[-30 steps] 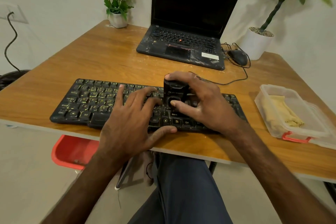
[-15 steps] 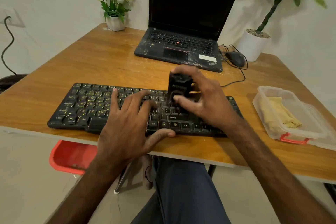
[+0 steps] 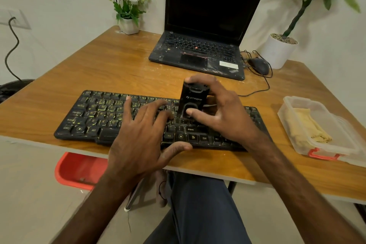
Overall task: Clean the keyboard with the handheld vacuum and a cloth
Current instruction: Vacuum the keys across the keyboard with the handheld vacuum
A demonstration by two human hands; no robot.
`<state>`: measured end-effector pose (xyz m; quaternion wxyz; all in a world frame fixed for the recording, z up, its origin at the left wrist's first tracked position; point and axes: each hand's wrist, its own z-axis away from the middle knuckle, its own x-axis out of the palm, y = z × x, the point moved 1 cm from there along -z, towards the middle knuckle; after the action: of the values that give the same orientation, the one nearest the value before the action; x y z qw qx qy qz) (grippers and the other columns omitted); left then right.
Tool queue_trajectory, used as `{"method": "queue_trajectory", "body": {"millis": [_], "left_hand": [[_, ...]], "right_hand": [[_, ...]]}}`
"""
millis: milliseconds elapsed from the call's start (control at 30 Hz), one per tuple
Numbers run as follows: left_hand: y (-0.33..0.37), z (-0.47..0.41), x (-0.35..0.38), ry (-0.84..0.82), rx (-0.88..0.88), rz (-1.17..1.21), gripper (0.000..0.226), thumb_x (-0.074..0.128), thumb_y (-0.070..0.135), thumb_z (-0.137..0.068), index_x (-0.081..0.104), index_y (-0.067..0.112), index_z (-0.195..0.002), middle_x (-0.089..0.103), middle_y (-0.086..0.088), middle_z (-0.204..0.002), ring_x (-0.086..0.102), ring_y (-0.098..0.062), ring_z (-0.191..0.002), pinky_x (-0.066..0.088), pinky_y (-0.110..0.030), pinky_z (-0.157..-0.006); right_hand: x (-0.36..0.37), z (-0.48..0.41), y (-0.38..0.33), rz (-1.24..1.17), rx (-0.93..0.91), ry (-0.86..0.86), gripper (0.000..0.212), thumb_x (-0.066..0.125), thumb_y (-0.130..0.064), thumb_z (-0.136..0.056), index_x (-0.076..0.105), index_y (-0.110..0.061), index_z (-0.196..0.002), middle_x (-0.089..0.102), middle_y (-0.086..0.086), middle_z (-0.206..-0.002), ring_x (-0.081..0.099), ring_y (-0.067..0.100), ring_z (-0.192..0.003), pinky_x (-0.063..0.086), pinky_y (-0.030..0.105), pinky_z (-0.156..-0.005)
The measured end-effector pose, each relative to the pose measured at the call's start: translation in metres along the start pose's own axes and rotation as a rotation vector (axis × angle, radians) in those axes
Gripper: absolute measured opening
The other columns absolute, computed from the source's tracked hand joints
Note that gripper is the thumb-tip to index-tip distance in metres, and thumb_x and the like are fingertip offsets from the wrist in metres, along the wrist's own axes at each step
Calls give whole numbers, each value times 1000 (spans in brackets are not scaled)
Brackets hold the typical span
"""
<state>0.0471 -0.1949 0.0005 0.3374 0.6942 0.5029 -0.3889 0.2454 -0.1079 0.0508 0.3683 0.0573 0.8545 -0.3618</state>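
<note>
right hand (image 3: 223,119) fingers grip vacuum (image 3: 193,98), upright on keyboard (image 3: 95,117) | left hand (image 3: 138,140) fingers flat on keys, vacuum's 9 o'clock | keyboard at desk (image 3: 99,69) 6 o'clock edge | cloth (image 3: 309,125) at 3 o'clock

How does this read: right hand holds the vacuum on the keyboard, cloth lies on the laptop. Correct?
No. The head view shows the cloth in the clear box on the right, not on the laptop. The right hand does hold the vacuum on the keyboard.

Soft even light, edge distortion
</note>
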Motion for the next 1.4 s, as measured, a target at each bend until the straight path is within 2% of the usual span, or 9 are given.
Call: {"method": "queue_trajectory", "body": {"millis": [133,333,500,667,867,1000,1167,1300,1400], "left_hand": [[0,-1,-1,-6,1,-2,87,21,81,-93,64,10,-119,56,-16,-135,59,-32,-120,24,-74,-111],[0,0,0,-3,0,2,87,20,81,-93,64,10,-120,56,-17,-135,59,-32,-121,24,-74,-111],[0,-1,-1,2,3,-3,88,19,81,-93,64,9,-119,57,-16,-135,59,-32,-120,23,-73,-112],[1,0,1,6,2,-11,86,22,80,-93,64,10,-119,57,-16,-135,59,-32,-120,23,-73,-112],[1,1,-1,-4,1,-3,88,21,81,-92,64,10,-120,56,-16,-135,58,-31,-121,23,-73,-112],[0,1,0,-5,1,-6,87,21,81,-93,64,10,-120,56,-15,-136,58,-30,-121,22,-72,-113],[1,2,0,-2,1,-6,88,21,82,-92,64,10,-121,56,-15,-136,58,-30,-122,22,-72,-113],[0,0,-1,7,0,-5,86,22,81,-93,63,10,-121,57,-15,-135,58,-31,-121,24,-73,-111],[0,0,0,7,1,-7,87,22,81,-93,63,10,-120,57,-15,-135,58,-30,-121,25,-73,-112]], "right_hand": [[-5,-13,12,207,34,55,66,72,-18,-89,38,-33,-143,56,4,-132,62,15,-110,61,35,-81],[0,-11,-1,63,-17,11,63,73,-17,-88,41,-34,-139,54,-6,-127,62,9,-106,60,24,-80],[-8,-24,13,287,18,66,63,71,-19,-89,40,-30,-144,57,3,-132,60,13,-111,60,33,-85],[-1,-26,7,111,-3,-17,62,72,-18,-89,41,-32,-141,53,0,-133,61,10,-109,60,27,-80],[-3,-36,13,490,-97,-50,63,66,-25,-92,35,-29,-148,60,7,-127,61,18,-108,57,39,-83],[-1,-32,4,280,-101,-104,61,68,-23,-92,38,-30,-145,58,4,-132,61,16,-110,59,35,-83],[-2,-35,8,480,-119,-80,64,65,-25,-93,34,-32,-148,59,5,-131,61,19,-109,58,40,-83],[-1,-33,4,215,-64,-60,61,69,-20,-91,39,-29,-143,57,3,-128,63,16,-107,60,36,-80],[1,-31,7,274,-50,-64,62,68,-22,-91,38,-32,-144,57,4,-131,62,16,-109,60,36,-81]]}}
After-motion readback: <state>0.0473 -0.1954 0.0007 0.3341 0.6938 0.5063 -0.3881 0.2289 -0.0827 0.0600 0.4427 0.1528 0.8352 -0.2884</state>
